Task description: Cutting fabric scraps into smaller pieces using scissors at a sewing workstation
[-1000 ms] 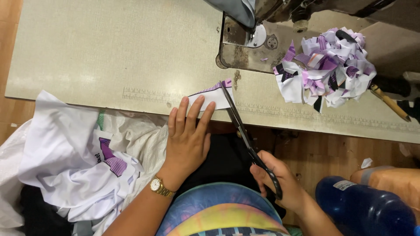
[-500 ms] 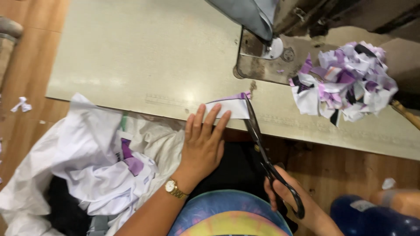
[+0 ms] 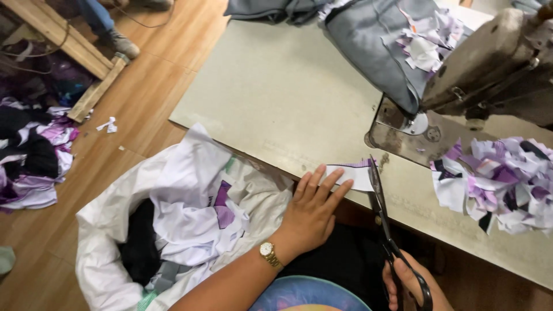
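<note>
My left hand point(image 3: 311, 209) lies flat with fingers spread on a small white fabric piece point(image 3: 352, 175) edged in purple, pinning it at the near edge of the sewing table point(image 3: 276, 98). A gold wristwatch point(image 3: 268, 253) is on that wrist. My right hand point(image 3: 410, 284) grips the black handles of long scissors point(image 3: 385, 222), whose blades point away from me and meet the right end of the white piece.
A pile of purple, white and black fabric scraps point(image 3: 501, 184) lies at the table's right. The sewing machine point(image 3: 484, 69) with grey cloth point(image 3: 374, 34) stands behind. A white sack of clothes point(image 3: 173, 224) sits on the wooden floor at left, more garments point(image 3: 29, 155) farther left.
The view has swung left and back, showing more floor and the sack. My left hand stays on the white piece and the scissors stay at its right end.
</note>
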